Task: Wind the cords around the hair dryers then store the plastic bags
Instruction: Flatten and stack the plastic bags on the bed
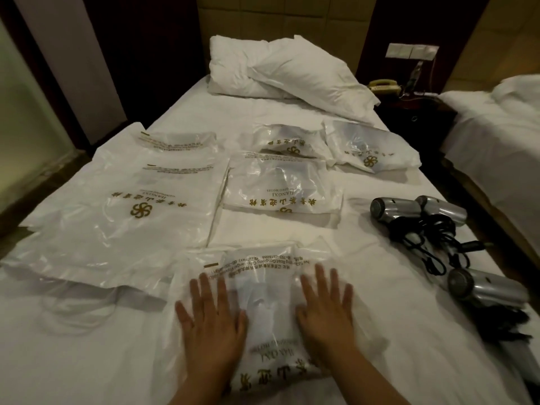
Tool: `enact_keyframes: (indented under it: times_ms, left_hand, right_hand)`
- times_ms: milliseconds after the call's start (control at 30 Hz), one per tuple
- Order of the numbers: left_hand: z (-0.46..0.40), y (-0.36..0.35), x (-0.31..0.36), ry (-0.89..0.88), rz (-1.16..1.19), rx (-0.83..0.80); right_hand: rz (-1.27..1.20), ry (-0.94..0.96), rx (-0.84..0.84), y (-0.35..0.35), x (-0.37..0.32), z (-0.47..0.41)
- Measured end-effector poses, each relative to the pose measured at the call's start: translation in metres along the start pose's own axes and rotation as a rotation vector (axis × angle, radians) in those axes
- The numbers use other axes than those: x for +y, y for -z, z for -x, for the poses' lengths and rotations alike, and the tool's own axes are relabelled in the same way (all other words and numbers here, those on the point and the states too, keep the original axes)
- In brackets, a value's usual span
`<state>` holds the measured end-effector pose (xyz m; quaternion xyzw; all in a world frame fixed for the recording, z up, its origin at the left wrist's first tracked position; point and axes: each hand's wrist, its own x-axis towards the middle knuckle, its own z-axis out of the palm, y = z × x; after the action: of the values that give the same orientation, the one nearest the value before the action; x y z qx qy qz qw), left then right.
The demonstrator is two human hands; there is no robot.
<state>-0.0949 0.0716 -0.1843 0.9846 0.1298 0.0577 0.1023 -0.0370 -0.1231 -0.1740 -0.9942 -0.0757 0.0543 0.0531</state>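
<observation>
Now pressing flat on the nearest plastic bag (pixel 271 311), at the near edge of the bed (pixel 380 287). Left hand (pixel 211 320) and right hand (pixel 325 305) both palm down on it, fingers straight and spread apart, gripping nothing. Slightly blurred, both of them. Beyond this bag, toward the pillows (pixel 286 74), a folded bag (pixel 283 188) with gold print, and behind that two more small bags (pixel 287 141) (pixel 369 147), side by side. Left of the folded bag, a large flat stack of bags (pixel 137 206), reaching to the left edge of the bed. Right of the nearest bag, near the right edge of the bed, a pair of silver hair dryers (pixel 418 210) lying touching each other, with black cords (pixel 429 244) in a loose tangle just below them. Nearer still along that edge, one more hair dryer (pixel 485 287). Past the head of the bed on the right, a telephone (pixel 382 86) on a dark nightstand (pixel 420 112).
</observation>
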Motion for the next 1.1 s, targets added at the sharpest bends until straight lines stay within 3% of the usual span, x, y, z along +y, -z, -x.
enact_keyframes:
  times_ms: [133, 233, 367, 433, 500, 567, 733, 1000, 1100]
  left_hand:
    - [0.017, 0.002, -0.013, 0.354, 0.146, -0.244]
    - [0.018, 0.028, -0.005, 0.593, 0.253, -0.361]
    - [0.01, 0.048, 0.0, 0.841, 0.561, -0.218]
    - [0.009, 0.043, -0.004, 0.893, 0.71, -0.239]
    - [0.008, 0.029, -0.008, 0.828, 0.853, -0.307]
    - [0.006, 0.006, -0.015, 0.767, 1.067, -0.27]
    - [-0.01, 0.041, 0.016, 0.749, 1.565, -0.239]
    - [-0.091, 0.035, 0.04, 0.611, 1.681, -0.347]
    - [-0.131, 0.029, 0.038, 0.538, 1.678, -0.315]
  right_hand:
    - [-0.06, -0.25, -0.187, -0.012, 0.03, 0.013]
    - [-0.148, -0.383, -0.234, -0.003, 0.027, 0.022]
    - [-0.236, -0.524, -0.234, 0.014, 0.023, 0.025]
    - [-0.374, -0.59, -0.213, 0.022, 0.025, 0.029]
    - [-0.541, -0.612, -0.191, 0.025, 0.026, 0.034]
    - [-0.707, -0.597, -0.176, 0.027, 0.029, 0.039]
    - [-1.289, -0.611, -0.054, 0.018, 0.037, 0.042]
    - [-1.215, -0.594, 0.05, 0.035, 0.033, -0.023]
    - [-1.149, -0.584, 0.066, 0.034, 0.035, -0.065]
